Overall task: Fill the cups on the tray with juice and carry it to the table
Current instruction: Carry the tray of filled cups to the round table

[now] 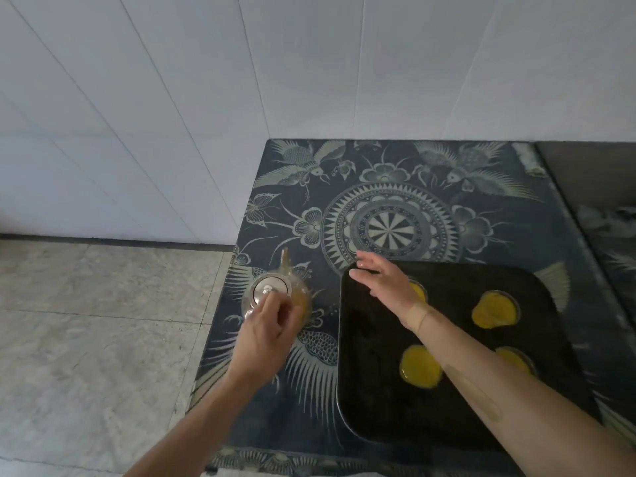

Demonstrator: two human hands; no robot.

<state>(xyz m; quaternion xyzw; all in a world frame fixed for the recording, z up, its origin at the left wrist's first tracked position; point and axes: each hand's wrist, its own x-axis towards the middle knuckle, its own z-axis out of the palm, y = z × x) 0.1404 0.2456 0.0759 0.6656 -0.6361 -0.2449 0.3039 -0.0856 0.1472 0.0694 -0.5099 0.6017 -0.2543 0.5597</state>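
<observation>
A black tray (371,401) lies on a blue patterned cloth and holds several glass cups of orange juice (495,308). One cup (420,370) sits near my right forearm, and another (417,291) is partly hidden under my right hand. A glass teapot (272,290) with a metal lid and a little juice stands left of the tray. My left hand (266,330) is closed on the teapot's handle. My right hand (389,282) hovers flat, fingers spread, over the tray's far left corner, holding nothing.
The cloth-covered surface (389,187) sits in a corner against white panelled walls. A pale tiled floor (96,321) lies to the left. A second dark surface (595,187) adjoins on the right.
</observation>
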